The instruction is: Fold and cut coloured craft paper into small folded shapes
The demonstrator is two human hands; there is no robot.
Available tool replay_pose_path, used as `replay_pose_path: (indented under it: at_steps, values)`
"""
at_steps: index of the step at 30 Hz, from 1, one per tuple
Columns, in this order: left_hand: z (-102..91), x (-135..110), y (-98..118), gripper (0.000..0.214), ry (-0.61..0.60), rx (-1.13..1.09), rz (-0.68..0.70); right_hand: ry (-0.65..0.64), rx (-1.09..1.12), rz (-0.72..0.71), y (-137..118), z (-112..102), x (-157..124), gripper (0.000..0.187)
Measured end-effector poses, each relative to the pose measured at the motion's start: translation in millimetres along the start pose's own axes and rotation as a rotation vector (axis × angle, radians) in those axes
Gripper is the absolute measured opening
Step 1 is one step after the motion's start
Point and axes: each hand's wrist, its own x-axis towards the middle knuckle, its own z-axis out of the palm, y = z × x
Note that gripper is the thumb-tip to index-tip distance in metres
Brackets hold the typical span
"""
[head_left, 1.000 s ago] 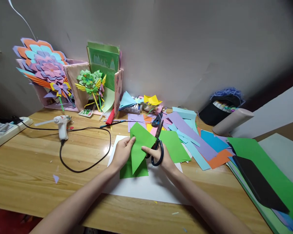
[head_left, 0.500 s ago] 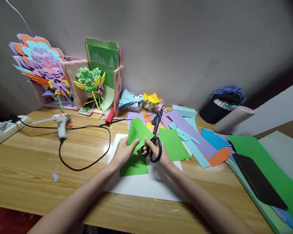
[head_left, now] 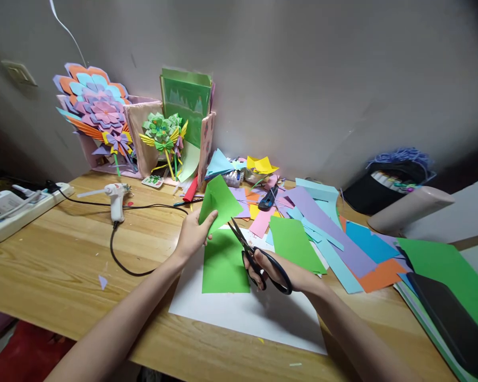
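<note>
Fingers of the left hand [head_left: 193,233] pinch green paper [head_left: 221,201] over the white sheet's [head_left: 231,315] far edge; the right hand's [head_left: 271,265] grip scissors [head_left: 245,242] above that sheet, blades slightly parted — turn paper, not blades.

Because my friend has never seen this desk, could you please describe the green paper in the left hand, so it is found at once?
On the wooden desk, find the large white sheet. Near its far edge, the left hand grips the green paper. Other green sheets nearby lie unheld; only this one is raised.
</note>
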Motion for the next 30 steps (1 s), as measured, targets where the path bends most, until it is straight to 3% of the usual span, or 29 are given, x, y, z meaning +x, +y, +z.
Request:
replay_pose_path:
  at_steps: [6, 18, 30]
  values:
    - [7.0, -6, 0, 0.033, -0.110, 0.027, -0.011, 0.044, 0.060, -0.013, 2, 2, 6, 0.057]
    - [6.9, -6, -3, 0.034, -0.118, 0.029, -0.008, 0.028, 0.076, -0.010, 1, 3, 6, 0.060]
    - [4.3, 0, -7, 0.035, -0.162, -0.031, -0.069, 0.150, 0.070, 0.009, 8, 6, 13, 0.053]
